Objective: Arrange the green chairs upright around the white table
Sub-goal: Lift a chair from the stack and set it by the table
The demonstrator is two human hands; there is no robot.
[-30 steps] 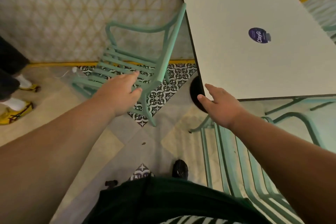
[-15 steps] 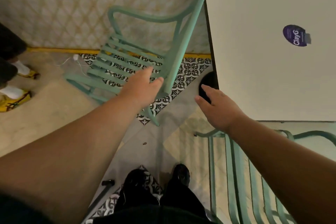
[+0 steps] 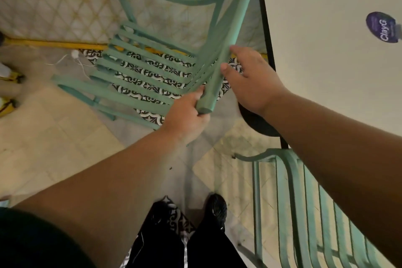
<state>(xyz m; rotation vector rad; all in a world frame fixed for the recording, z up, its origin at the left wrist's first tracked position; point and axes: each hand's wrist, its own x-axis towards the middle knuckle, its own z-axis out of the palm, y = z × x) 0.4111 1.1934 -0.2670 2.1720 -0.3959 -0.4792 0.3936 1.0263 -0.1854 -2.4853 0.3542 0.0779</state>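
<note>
Both hands had come onto the green chair [image 3: 152,76] since half a second earlier. White table [image 3: 326,93] at 2 o'clock; chair tipped over at 11, beside its edge. Left hand [image 3: 185,113] gripped a leg's end; right hand [image 3: 252,78] rested loose-fingered against that leg.

Café or restaurant seating area, white table [image 3: 326,76] with a round purple logo sticker [image 3: 381,27] at the right, green slatted metal chair [image 3: 141,72] far left, another chair [image 3: 304,213] near right, black-and-white patterned floor tiles [image 3: 150,115], lattice-patterned wall [image 3: 54,2] with yellow trim [image 3: 54,43].
</note>
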